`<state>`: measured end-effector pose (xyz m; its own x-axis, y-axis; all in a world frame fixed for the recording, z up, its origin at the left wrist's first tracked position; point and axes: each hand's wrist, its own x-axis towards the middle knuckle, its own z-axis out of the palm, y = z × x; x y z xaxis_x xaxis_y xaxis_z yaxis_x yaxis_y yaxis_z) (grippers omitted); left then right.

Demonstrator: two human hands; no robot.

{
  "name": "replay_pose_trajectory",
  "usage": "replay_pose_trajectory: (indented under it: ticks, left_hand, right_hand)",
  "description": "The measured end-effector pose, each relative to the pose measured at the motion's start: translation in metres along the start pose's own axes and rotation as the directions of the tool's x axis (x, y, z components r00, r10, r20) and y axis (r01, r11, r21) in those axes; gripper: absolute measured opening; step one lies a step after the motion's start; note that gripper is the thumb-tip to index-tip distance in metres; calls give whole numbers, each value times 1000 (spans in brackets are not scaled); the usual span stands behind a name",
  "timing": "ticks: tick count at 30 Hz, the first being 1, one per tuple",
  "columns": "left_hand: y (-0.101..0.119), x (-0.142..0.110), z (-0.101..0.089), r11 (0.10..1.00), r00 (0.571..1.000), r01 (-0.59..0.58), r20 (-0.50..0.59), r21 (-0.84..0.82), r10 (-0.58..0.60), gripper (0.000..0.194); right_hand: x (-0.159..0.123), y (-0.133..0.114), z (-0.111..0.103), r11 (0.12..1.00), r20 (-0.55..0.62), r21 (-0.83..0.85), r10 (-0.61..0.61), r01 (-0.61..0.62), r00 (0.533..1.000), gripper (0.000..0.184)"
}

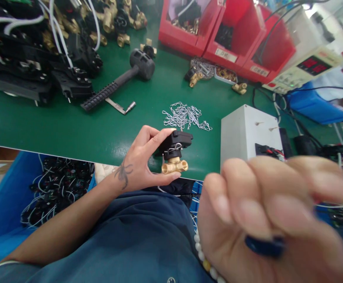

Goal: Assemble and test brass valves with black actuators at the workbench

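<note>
My left hand is closed around a brass valve with a black plastic housing on top. A wire hairpin clip sits across the neck between brass and housing. The valve is upright at the front edge of the table. Close to the camera, my right hand is raised, blurred, with its fingers curled in. A dark blue thing shows at its fingertips; I cannot make out what it is. Behind the valve lies a loose pile of hairpin clips.
A black mallet and a small metal tool lie at left, near black housings. Red bins stand at the back. A grey box is at right. Below left, a blue crate holds wired black parts.
</note>
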<state>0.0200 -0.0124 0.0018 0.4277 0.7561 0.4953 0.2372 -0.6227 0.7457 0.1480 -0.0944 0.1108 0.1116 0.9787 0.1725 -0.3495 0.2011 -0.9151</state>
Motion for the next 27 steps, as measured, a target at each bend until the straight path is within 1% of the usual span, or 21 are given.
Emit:
replay_pose_trajectory:
  ticks: [2,4,6,7,10,15,21,24,27]
  left_hand:
    - [0,0,1,1000,1000,-25,-15,-9,24,78]
    - [1,0,1,1000,1000,-14,-6,-8,14,76]
    - [2,-1,2,1000,1000,10,2,-6,-10,73]
    - [2,-1,1,1000,1000,21,2,-5,-21,72]
    - [2,-1,1,1000,1000,15,6,-5,-15,74]
    - [0,1,1,1000,1000,-10,8,-14,10,79]
    - [2,1,0,1000,1000,2,-1,-12,-2,73]
    - [2,1,0,1000,1000,-5,-4,-4,5,74]
    - [3,2,-1,1000,1000,-2,16,-6,2,74]
  right_hand:
    - [6,6,-2,994,-127,74,85,-76,988,14]
    - [10,15,-6,971,-212,179,197,-159,957,14]
    - [12,24,-11,945,-221,250,268,-211,938,15]
    - [13,27,-13,938,-218,267,280,-219,935,16]
    - [12,31,-15,939,-200,281,257,-196,945,17]
    - [10,29,-13,938,-200,320,207,-135,958,18]
    - [10,31,-12,903,-157,419,177,-96,972,21]
    - [9,32,-13,898,-143,431,168,-91,975,21]
    - [9,33,-14,897,-141,434,160,-85,977,22]
